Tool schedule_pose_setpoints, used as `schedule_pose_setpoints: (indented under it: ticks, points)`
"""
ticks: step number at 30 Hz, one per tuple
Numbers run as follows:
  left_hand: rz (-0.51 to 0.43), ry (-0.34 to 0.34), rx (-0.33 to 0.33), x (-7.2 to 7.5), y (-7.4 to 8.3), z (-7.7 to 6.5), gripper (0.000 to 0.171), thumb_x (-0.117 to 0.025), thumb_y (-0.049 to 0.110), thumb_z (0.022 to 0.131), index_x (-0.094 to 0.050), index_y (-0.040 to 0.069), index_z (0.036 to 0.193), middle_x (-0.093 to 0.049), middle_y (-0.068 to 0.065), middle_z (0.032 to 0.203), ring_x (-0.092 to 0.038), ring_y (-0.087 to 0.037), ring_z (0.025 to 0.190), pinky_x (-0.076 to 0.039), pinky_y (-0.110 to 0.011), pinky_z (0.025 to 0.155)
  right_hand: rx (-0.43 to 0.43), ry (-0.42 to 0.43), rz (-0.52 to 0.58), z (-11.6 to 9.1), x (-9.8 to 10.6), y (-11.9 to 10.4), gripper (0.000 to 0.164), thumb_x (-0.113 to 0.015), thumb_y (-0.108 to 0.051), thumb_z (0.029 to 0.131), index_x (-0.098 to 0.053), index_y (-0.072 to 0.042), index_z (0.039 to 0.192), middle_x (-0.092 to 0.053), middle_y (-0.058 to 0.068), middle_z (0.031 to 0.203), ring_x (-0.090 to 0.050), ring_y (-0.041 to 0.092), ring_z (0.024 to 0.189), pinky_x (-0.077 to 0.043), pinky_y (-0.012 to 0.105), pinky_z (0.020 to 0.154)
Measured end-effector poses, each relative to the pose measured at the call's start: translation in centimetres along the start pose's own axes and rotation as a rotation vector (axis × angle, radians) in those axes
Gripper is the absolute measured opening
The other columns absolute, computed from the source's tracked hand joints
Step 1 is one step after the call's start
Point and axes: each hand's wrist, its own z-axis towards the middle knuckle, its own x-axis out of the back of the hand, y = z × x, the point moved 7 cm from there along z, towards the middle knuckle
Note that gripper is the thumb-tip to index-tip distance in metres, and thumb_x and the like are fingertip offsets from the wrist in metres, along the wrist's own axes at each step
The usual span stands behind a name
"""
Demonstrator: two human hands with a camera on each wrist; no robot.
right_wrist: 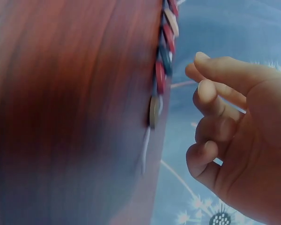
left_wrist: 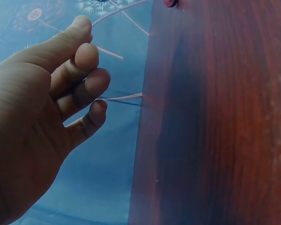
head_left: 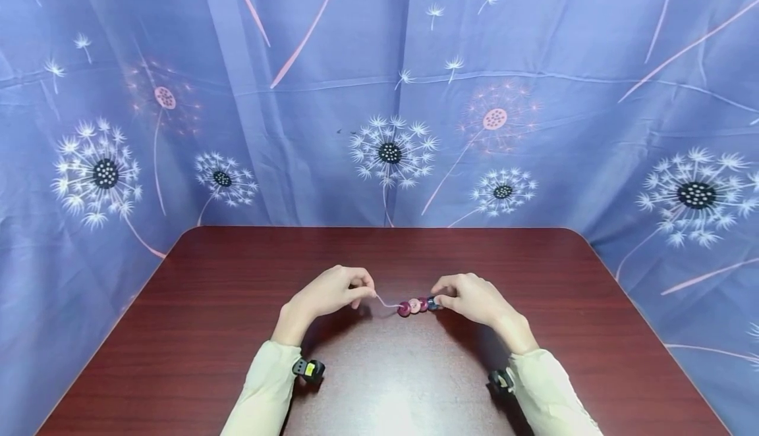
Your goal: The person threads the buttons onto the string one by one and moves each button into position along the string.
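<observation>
A pale string (head_left: 387,303) carries a row of flat round discs that look like buttons. Its free end is pinched between the thumb and index finger of my left hand (head_left: 335,292). The head view shows a dark red button (head_left: 404,309), a pink one (head_left: 414,305), another red and a dark one (head_left: 433,303). In the right wrist view the row goes on to a brownish button (right_wrist: 153,111), with a string tail (right_wrist: 145,152) beyond it. My right hand (head_left: 477,299) is close beside the dark end, its fingers loosely bent, with nothing visible between them.
The row lies on a reddish-brown wooden table (head_left: 237,278) with rounded far corners. A blue curtain (head_left: 308,159) printed with dandelions hangs behind the table and on both sides. Dark wrist cameras (head_left: 309,370) are strapped over the light sleeves (head_left: 261,390).
</observation>
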Motion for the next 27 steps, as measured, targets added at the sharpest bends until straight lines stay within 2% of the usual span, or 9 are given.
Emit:
schedule_pose_setpoints:
  ticks: [3,12,19,27]
  points:
    - [-0.001,-0.004,0.003,-0.2,-0.1,0.1,0.007,-0.065,0.030,0.096,-0.067,0.025,0.091,-0.059,0.009,0.056,-0.045,0.001,0.051,-0.042,-0.021,0.058,-0.013,0.012,0.010,-0.4,0.5,0.9,0.014,-0.070,-0.023,0.090,-0.075,-0.021,0.104,-0.061,-0.014,0.068,-0.045,0.005,0.057,-0.038,0.028,0.057]
    - [0.004,-0.023,0.029,-0.5,-0.2,0.1,0.008,-0.066,0.032,0.096,-0.065,0.027,0.089,-0.059,0.010,0.056,-0.048,0.001,0.053,-0.045,-0.022,0.060,-0.044,0.037,0.007,-1.6,1.7,3.0,0.011,-0.070,-0.023,0.091,-0.074,-0.020,0.101,-0.064,-0.012,0.074,-0.053,0.005,0.066,-0.044,0.031,0.065]
    - [0.008,-0.026,0.037,-0.7,-0.4,0.0,0.008,-0.066,0.033,0.096,-0.065,0.028,0.089,-0.059,0.010,0.056,-0.048,0.000,0.053,-0.044,-0.022,0.060,-0.060,0.026,-0.058,-2.4,2.1,4.9,0.009,-0.074,-0.022,0.087,-0.074,-0.021,0.096,-0.068,-0.011,0.085,-0.057,0.005,0.075,-0.047,0.034,0.067]
    - [0.001,-0.035,0.037,-0.8,-0.6,-0.1,0.009,-0.065,0.033,0.096,-0.065,0.027,0.089,-0.060,0.007,0.057,-0.050,-0.001,0.054,-0.044,-0.022,0.059,-0.092,-0.001,-0.149,-2.9,2.3,5.8,0.007,-0.079,-0.026,0.081,-0.072,-0.029,0.082,-0.070,-0.011,0.085,-0.060,0.009,0.076,-0.049,0.040,0.067]
